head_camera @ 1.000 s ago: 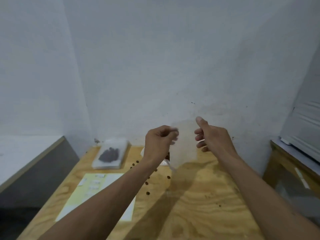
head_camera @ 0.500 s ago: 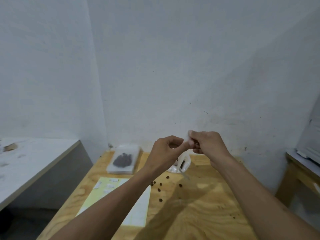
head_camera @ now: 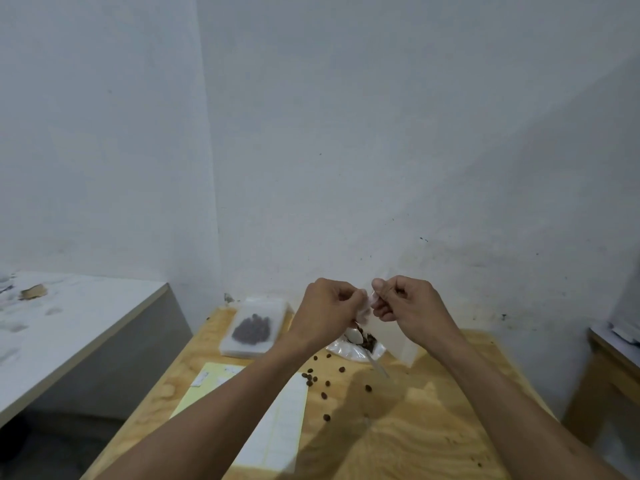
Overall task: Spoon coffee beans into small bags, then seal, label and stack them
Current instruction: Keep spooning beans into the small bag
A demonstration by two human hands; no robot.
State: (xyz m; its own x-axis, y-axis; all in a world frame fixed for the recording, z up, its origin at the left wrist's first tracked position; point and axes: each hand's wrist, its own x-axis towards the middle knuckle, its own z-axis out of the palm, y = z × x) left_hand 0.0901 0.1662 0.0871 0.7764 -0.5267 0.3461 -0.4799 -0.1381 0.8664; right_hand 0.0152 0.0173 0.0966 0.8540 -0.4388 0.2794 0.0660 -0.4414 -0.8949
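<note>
The reference landmark is the plywood table [head_camera: 398, 441], which stands against a pale wall. To the left of the table, apart from it, a white counter [head_camera: 69, 327] carries a small brown scrap near its far left end; the scrap's nature cannot be determined. On the far left part of the table lies a stack of flat clear bags [head_camera: 254, 329]; the top bag contains a dark cluster of coffee beans, and the contents of the bags beneath it cannot be seen. Nearer the front of the table, on its left half, lies a pale yellow label sheet [head_camera: 277, 424] with a few small white labels on its far left corner. Loose coffee beans [head_camera: 323, 382] are scattered on the table surface just right of the sheet's far end. Above the middle of the table, the left hand [head_camera: 327, 315] and the right hand [head_camera: 408, 308] are raised close together, fingers curled, each pinching the top edge of one small clear bag [head_camera: 391, 337] that hangs between and below them. The hanging bag appears empty, though its transparency makes this uncertain. Behind the hands, at the far centre of the table, an opened plastic supply pouch [head_camera: 353, 348] holds coffee beans, and a metal spoon [head_camera: 360, 339] rests with its bowl in the pouch and its handle angled toward the front right. To the right of the table stands a separate wooden stand [head_camera: 602, 372].
</note>
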